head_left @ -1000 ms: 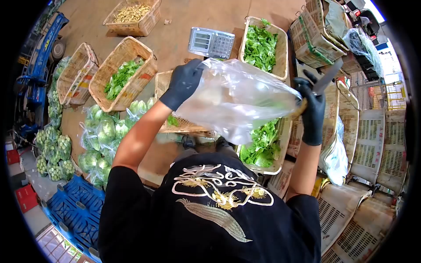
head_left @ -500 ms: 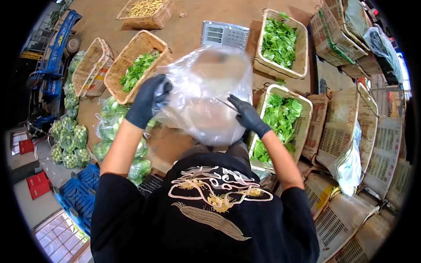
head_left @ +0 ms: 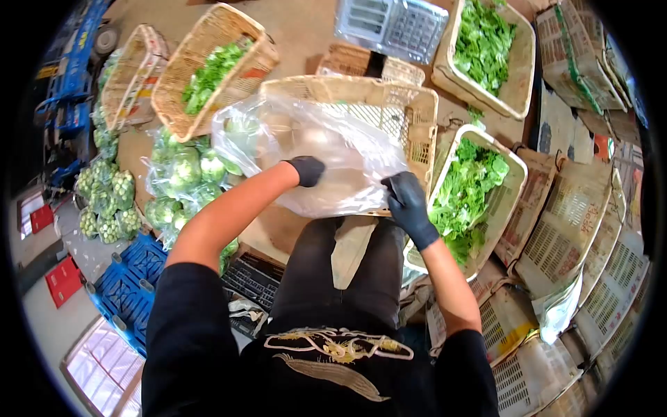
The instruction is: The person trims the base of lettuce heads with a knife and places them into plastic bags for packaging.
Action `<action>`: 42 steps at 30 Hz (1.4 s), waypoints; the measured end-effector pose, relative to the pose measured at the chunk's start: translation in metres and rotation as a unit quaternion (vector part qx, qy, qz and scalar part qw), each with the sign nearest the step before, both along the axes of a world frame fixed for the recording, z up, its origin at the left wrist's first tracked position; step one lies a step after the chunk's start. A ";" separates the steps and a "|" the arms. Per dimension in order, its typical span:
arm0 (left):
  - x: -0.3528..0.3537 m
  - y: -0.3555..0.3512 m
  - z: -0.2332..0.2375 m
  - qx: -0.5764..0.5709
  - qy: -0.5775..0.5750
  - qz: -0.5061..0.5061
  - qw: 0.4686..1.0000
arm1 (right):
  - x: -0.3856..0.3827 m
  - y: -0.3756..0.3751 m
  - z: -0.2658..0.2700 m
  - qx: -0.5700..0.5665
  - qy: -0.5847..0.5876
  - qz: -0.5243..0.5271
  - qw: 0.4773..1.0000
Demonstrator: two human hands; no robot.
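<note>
A large clear plastic bag point(head_left: 347, 156) is spread over the near part of a pale plastic crate point(head_left: 417, 94) in front of my legs. My left hand point(head_left: 307, 171), in a black glove, is curled into a fist against the bag's middle; its fingertips are hidden. At the bag's right edge, my black-gloved right hand point(head_left: 408, 207) pinches the film. Parts of the crate's slatted floor and far wall show beyond the bag.
A silver scale point(head_left: 390, 28) stands behind the crate. Crates of leafy greens, including lettuce point(head_left: 467, 187), flank it to the right. Bagged green vegetables point(head_left: 184, 170) lie left, beside a blue pallet point(head_left: 128, 288). Stacked crates point(head_left: 556, 208) line the right side.
The bag has come down from in front of me onto the crate, which now shows. My left hand moved right and inward; my right hand moved slightly right and down. The view has shifted.
</note>
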State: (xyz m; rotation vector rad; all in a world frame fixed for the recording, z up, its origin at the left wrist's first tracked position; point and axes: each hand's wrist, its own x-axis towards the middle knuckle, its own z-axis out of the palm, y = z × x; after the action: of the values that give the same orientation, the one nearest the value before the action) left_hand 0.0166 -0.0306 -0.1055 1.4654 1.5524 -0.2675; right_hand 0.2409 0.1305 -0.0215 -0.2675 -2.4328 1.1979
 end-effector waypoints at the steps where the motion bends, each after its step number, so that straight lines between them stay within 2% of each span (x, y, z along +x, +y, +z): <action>1: -0.009 -0.017 -0.067 -0.102 0.068 -0.029 0.992 | 0.011 0.007 -0.005 0.004 -0.003 -0.008 1.000; 2: -0.011 -0.036 -0.103 -0.044 0.247 -0.090 0.964 | 0.031 0.020 -0.018 0.017 -0.037 -0.017 0.999; 4: -0.040 -0.060 -0.169 -0.010 0.369 0.002 0.929 | 0.068 0.048 -0.033 0.040 -0.093 -0.023 0.995; 5: -0.046 -0.056 -0.165 -0.023 0.379 -0.031 0.925 | 0.079 0.057 -0.034 0.100 -0.150 -0.025 0.983; 6: -0.060 -0.045 -0.148 -0.032 0.398 -0.060 0.915 | 0.093 0.067 -0.048 0.048 -0.239 -0.019 0.970; 8: -0.062 -0.016 -0.098 -0.021 0.324 -0.046 0.945 | 0.087 0.073 -0.049 0.070 -0.278 -0.043 0.957; 9: -0.065 -0.021 -0.115 0.017 0.373 -0.094 0.923 | 0.072 0.074 -0.036 0.102 -0.278 -0.048 0.954; 10: -0.068 -0.026 -0.132 0.053 0.424 -0.138 0.893 | 0.057 0.071 -0.024 0.091 -0.236 -0.095 0.963; 11: -0.074 -0.028 -0.156 0.041 0.378 -0.073 0.922 | 0.043 0.064 -0.014 0.079 -0.197 -0.140 0.967; 12: -0.073 -0.029 -0.163 0.031 0.353 -0.035 0.934 | 0.032 0.054 -0.009 -0.033 -0.160 -0.153 0.975; 13: -0.073 -0.029 -0.170 0.022 0.329 0.004 0.944 | 0.018 0.043 -0.012 -0.189 -0.101 -0.092 0.972; 14: -0.068 -0.021 -0.157 0.017 0.329 0.013 0.944 | -0.003 0.030 -0.024 -0.365 -0.099 0.006 0.926; 15: -0.061 -0.010 -0.136 0.011 0.329 0.020 0.944 | -0.024 0.017 -0.036 -0.527 -0.120 0.074 0.838; 16: -0.054 0.001 -0.114 0.005 0.328 0.028 0.944 | -0.046 0.006 -0.058 -0.613 -0.163 0.130 0.762; 17: -0.051 0.010 -0.100 0.001 0.331 0.037 0.943 | -0.061 -0.003 -0.090 -0.486 -0.287 0.126 0.816; 18: -0.053 0.013 -0.099 -0.003 0.334 0.047 0.941 | -0.064 -0.017 -0.155 -0.352 -0.244 0.076 0.901; 19: -0.062 -0.003 -0.119 0.031 0.188 0.100 0.977 | -0.069 -0.006 -0.181 -0.262 -0.322 0.020 0.910; 20: -0.079 -0.032 -0.155 0.065 0.038 0.151 0.986 | -0.090 0.024 -0.196 -0.313 -0.511 -0.005 0.801; 21: -0.095 -0.061 -0.190 0.098 -0.113 0.200 0.968 | -0.088 0.036 -0.208 -0.306 -0.352 -0.097 0.879; 22: -0.093 -0.069 -0.196 0.085 -0.122 0.152 0.977 | -0.082 0.055 -0.242 -0.232 -0.299 -0.113 0.919; 23: -0.091 -0.076 -0.201 0.073 -0.132 0.104 0.983 | -0.085 0.070 -0.234 -0.295 -0.212 -0.101 0.926; 24: -0.078 -0.059 -0.176 0.021 0.000 -0.048 0.999 | -0.085 0.081 -0.234 -0.225 -0.226 -0.070 0.945; 25: -0.065 -0.037 -0.147 -0.027 0.134 -0.200 0.970 | -0.091 0.087 -0.212 -0.182 -0.331 -0.051 0.925; 26: -0.055 -0.013 -0.118 0.020 0.205 -0.360 0.910 | -0.091 0.084 -0.214 -0.161 -0.320 -0.034 0.933; 28: -0.056 -0.008 -0.120 0.009 0.157 -0.189 0.969 | -0.083 0.072 -0.221 -0.139 -0.287 -0.029 0.948; 29: -0.059 -0.001 -0.122 0.008 0.125 -0.109 0.986 | -0.084 0.065 -0.199 -0.074 -0.213 -0.008 0.974; 30: -0.060 0.012 -0.114 0.021 0.165 -0.136 0.977 | -0.084 0.059 -0.176 -0.116 -0.167 -0.001 0.979; 31: -0.064 0.010 -0.124 0.103 0.163 -0.119 0.974 | -0.076 0.055 -0.152 -0.185 -0.155 0.004 0.970; 32: -0.063 0.029 -0.106 0.034 0.123 -0.099 0.987 | -0.067 0.049 -0.122 -0.226 -0.092 -0.024 0.969; 33: -0.065 0.027 -0.108 0.152 -0.014 -0.016 0.988 | -0.051 0.052 -0.091 -0.313 -0.023 -0.051 0.948; 34: -0.051 0.045 -0.071 0.217 -0.070 0.016 0.974 | -0.035 0.054 -0.059 -0.390 0.052 -0.073 0.916; 35: -0.033 0.058 -0.039 0.240 -0.067 0.037 0.968 | -0.018 0.063 -0.043 -0.471 0.078 -0.042 0.878; 36: -0.018 0.072 -0.013 0.211 -0.097 0.048 0.971 | 0.009 0.070 -0.028 -0.557 0.089 -0.068 0.823; 37: 0.016 0.103 0.029 0.225 -0.118 0.098 0.962 | 0.041 0.078 -0.015 -0.638 0.107 -0.088 0.757; 38: 0.051 0.128 0.066 0.224 -0.126 0.148 0.955 | 0.071 0.077 -0.022 -0.594 0.109 -0.168 0.779; 39: 0.085 0.143 0.091 0.220 -0.174 0.216 0.935 | 0.104 0.071 -0.043 -0.584 0.091 -0.233 0.772; 40: 0.120 0.165 0.111 0.236 -0.269 0.231 0.905 | 0.138 0.064 -0.064 -0.573 0.071 -0.297 0.760; 41: 0.151 0.180 0.120 0.201 -0.413 0.269 0.846 | 0.175 0.057 -0.090 -0.599 0.035 -0.344 0.722; 42: 0.186 0.203 0.124 0.183 -0.508 0.273 0.796 | 0.216 0.051 -0.117 -0.591 -0.004 -0.392 0.705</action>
State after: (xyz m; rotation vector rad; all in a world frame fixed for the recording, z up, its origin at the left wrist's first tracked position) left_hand 0.2029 0.1726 0.0181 1.0263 1.0290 1.0636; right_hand 0.4570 0.1816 -0.1386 -1.4515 -0.8805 2.0049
